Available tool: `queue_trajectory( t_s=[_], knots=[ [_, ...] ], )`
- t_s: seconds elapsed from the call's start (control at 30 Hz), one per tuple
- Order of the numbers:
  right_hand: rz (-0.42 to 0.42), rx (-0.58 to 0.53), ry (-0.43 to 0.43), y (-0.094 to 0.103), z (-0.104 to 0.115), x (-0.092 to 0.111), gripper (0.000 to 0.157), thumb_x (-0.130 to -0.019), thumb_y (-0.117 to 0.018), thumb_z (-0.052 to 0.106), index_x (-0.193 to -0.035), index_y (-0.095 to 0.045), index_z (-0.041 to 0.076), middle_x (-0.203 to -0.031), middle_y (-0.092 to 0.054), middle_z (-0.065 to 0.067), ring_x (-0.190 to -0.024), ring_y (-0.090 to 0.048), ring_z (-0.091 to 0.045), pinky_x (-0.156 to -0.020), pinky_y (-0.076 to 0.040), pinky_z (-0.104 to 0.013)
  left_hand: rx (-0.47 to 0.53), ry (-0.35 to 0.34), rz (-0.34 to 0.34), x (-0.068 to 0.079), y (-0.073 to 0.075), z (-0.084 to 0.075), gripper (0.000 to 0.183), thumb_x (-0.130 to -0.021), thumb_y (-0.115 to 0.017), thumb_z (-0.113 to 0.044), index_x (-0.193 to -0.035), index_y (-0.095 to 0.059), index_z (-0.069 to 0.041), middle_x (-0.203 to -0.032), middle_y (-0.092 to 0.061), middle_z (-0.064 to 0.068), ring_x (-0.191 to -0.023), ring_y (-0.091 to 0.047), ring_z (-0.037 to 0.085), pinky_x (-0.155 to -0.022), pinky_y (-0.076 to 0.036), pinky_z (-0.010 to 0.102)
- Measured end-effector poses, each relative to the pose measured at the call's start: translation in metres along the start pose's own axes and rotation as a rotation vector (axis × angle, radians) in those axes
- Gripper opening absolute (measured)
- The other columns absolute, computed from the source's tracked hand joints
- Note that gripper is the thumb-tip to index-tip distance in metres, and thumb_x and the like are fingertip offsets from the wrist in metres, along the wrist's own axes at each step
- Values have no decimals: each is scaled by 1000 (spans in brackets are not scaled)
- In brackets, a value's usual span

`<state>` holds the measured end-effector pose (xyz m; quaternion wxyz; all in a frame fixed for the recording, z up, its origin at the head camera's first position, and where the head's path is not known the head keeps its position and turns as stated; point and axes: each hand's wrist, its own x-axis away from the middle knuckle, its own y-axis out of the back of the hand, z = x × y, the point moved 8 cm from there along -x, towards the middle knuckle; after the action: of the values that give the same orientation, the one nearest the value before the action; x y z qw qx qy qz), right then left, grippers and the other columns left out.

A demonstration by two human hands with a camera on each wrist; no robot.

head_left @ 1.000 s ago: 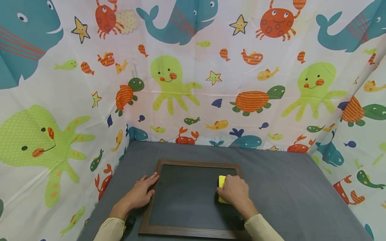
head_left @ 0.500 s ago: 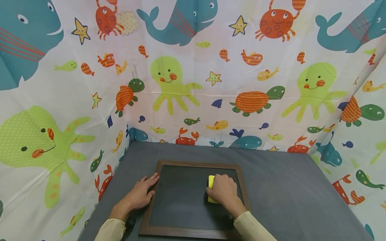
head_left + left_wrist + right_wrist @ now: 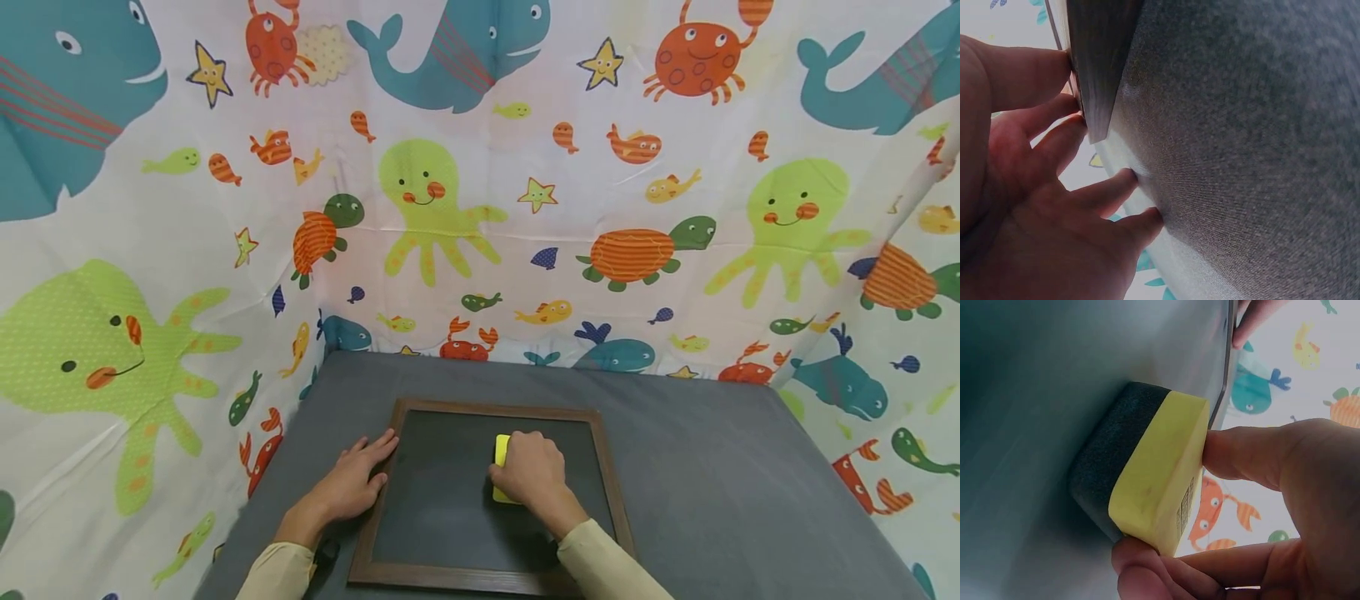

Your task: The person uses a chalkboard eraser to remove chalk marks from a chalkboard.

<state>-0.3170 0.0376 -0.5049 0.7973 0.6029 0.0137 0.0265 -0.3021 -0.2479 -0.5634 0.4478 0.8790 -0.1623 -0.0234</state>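
Observation:
A chalkboard (image 3: 435, 508) with a brown wooden frame (image 3: 457, 577) lies flat in the head view, its dark surface showing no marks I can make out. My right hand (image 3: 534, 471) grips a chalkboard eraser (image 3: 500, 450) a little right of the board's middle. In the right wrist view the eraser (image 3: 1157, 472) has a yellow back and a dark felt side against the board, with thumb and fingers on opposite edges. At the board's left edge, my left hand (image 3: 351, 483) rests with extended fingers touching the frame. The left wrist view shows thumb and fingertips by that frame (image 3: 1099, 56).
A grey cloth (image 3: 720, 475) covers the table and extends right of the board. Behind and at both sides hangs a white curtain (image 3: 480, 183) printed with sea animals. A small dark object (image 3: 324, 557) sits by the left wrist, partly hidden.
My right hand has slid the eraser leftward across the board, from near the right frame toward the middle. The left hand stays in place on the frame.

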Motion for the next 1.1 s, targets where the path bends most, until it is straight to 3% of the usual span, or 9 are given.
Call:
queue_trajectory(
  t_s=[0.43,1.1],
  knots=[
    [24,-25,26,-12,37,-4,44,-86,-89,45,-97,-72,5,-78,-63,-7,-66,-59,-24,-62,-59,-42,2,-9,-1,0,1,0,66,-108,-64,-5,-170,-42,-8,-181,-30,10,-164,-19,58,-128,-13,80],
    [-7,-37,117,-31,98,-9,49,-85,-90,50,-95,-75,5,-73,-64,-5,-60,-61,-21,-57,-60,-38,-27,-4,-20,-1,2,-2,64,-107,-65,-5,-168,-45,-8,-179,-34,10,-162,-23,60,-127,-16,81]
  ],
)
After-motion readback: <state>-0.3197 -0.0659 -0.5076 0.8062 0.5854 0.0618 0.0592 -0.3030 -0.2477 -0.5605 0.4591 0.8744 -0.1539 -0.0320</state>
